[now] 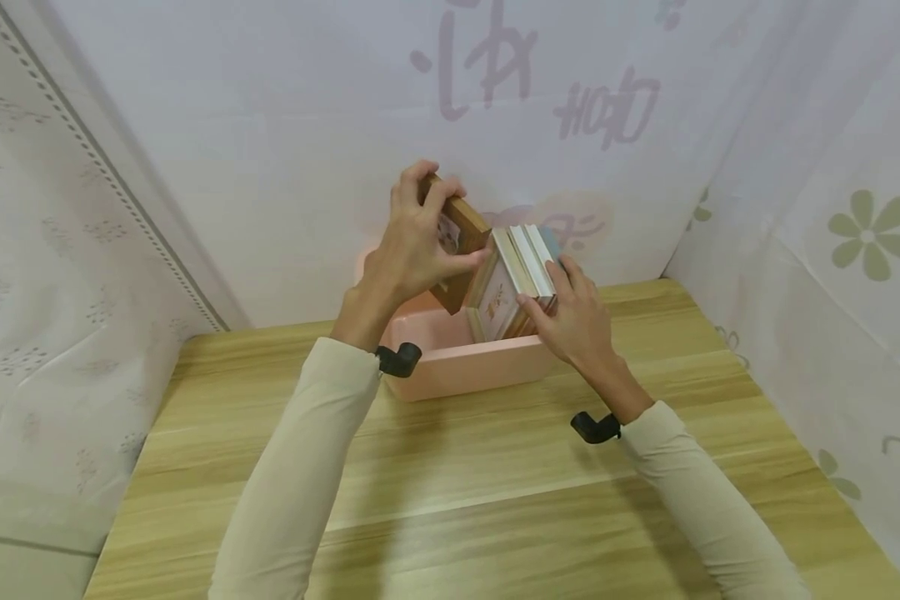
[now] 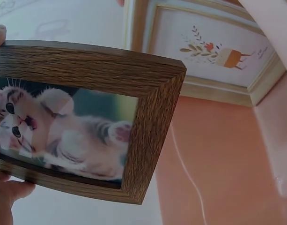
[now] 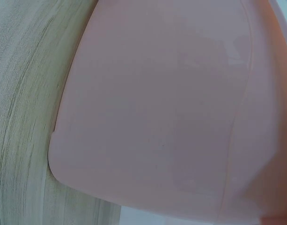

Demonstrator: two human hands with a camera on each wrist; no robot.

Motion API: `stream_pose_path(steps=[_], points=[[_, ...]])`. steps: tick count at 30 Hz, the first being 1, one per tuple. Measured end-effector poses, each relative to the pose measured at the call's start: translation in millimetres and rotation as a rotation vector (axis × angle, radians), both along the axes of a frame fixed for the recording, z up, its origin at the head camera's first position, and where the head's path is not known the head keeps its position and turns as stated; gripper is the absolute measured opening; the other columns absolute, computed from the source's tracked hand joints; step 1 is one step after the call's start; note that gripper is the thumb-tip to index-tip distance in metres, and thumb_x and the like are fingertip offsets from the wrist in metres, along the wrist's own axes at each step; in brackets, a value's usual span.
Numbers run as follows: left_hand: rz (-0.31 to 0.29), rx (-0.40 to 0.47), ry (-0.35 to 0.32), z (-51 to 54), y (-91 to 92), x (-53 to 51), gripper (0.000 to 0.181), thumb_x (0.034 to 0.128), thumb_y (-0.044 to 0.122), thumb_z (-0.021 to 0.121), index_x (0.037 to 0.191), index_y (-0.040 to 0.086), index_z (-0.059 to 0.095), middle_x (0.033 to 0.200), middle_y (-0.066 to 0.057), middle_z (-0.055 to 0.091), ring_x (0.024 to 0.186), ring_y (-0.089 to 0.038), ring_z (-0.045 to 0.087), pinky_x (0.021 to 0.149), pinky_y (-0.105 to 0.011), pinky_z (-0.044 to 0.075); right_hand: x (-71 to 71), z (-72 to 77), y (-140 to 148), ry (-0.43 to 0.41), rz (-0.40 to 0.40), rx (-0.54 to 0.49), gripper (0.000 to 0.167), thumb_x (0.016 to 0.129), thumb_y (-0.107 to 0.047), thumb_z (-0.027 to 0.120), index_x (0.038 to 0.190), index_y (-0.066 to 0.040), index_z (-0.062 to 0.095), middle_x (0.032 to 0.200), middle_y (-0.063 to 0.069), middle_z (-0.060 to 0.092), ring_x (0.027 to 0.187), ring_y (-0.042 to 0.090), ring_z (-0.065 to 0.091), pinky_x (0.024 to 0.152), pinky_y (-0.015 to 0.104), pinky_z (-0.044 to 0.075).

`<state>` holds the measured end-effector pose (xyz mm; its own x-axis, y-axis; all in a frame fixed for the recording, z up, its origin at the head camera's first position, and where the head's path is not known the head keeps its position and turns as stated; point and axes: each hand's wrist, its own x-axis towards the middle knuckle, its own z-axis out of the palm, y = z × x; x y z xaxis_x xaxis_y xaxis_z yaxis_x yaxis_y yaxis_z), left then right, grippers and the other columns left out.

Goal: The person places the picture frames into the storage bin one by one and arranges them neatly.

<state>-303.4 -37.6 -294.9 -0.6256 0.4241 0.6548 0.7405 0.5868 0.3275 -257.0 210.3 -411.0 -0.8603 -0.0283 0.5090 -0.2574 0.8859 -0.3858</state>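
Observation:
My left hand [image 1: 408,250] grips a dark brown wooden picture frame [image 2: 150,140] with a kitten photo, tilted above the left part of a pink plastic bin [image 1: 472,371]. In the left wrist view, the left fingertips pinch it by opposite edges. Inside the bin, on the right, several picture frames [image 1: 528,258] lean side by side; the nearest is a light wood frame [image 2: 223,89] with a plant print. My right hand [image 1: 579,317] holds this row, its thumb on the near side and fingers on the far side. The right wrist view shows the bin's outer surface but not the hand.
The bin stands on a wood-grain table [image 1: 450,517] near its back edge. A pale printed cloth [image 1: 285,167] hangs behind the table, and similar printed cloths line the left and right sides. Dark wrist mounts [image 1: 399,360] sit at both cuffs.

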Motion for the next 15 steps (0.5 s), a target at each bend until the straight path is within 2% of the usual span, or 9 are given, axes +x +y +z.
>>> stream_pose_path(steps=[7,15], points=[[0.005,-0.076,-0.045,-5.8,-0.6,-3.6,0.071,0.0726,0.047,0.083,0.124,0.010,0.052,0.144,-0.019,0.031,0.130,-0.041,0.035,0.104,-0.048,0.042,0.9,1.0,-5,-0.010,0.005,-0.002,0.073,0.092,-0.056,0.059,0.144,-0.006,0.048,0.150,0.023,0.041,0.123,0.048,0.051,0.078,0.063,0.051],[0.002,-0.249,-0.176,-8.5,5.6,-13.3,0.070,0.0726,0.051,0.082,0.122,0.012,0.051,0.148,-0.016,0.030,0.131,-0.043,0.038,0.101,-0.050,0.044,4.4,-0.2,-5,-0.026,-0.003,-0.012,0.072,0.092,-0.055,0.059,0.144,-0.006,0.048,0.152,0.022,0.040,0.126,0.047,0.049,0.080,0.063,0.051]])
